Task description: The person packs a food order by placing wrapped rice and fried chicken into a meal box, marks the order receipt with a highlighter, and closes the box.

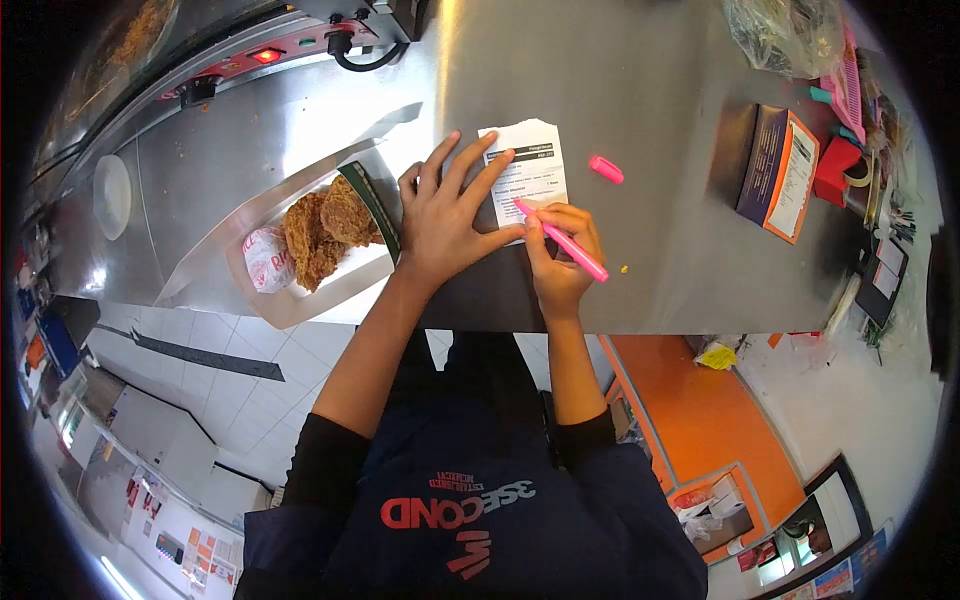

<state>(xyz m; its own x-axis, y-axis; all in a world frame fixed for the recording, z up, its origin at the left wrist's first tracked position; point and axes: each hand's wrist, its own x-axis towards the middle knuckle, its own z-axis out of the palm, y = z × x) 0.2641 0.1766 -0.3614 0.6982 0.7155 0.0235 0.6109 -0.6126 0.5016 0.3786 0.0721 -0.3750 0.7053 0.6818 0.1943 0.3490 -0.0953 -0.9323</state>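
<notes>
A white printed receipt (540,150) lies on the metal counter (640,120). My left hand (447,215) is spread flat, its fingertips resting on the receipt's left edge. In my right hand (562,262) is a pink highlighter (580,252), its tip touching the lower part of the receipt. The pink cap (606,169) lies apart, to the right of the receipt. Left of my left hand stands an open paper box (285,311) holding fried chicken (318,235) and a wrapped white bundle with red print (268,260).
A dark box with an orange edge (778,175) stands at the right. Behind it are a plastic bag (785,35), a pink basket (850,85) and loose items. At the back left is equipment with a lit red switch (266,56); a white lid (112,197) lies at the far left.
</notes>
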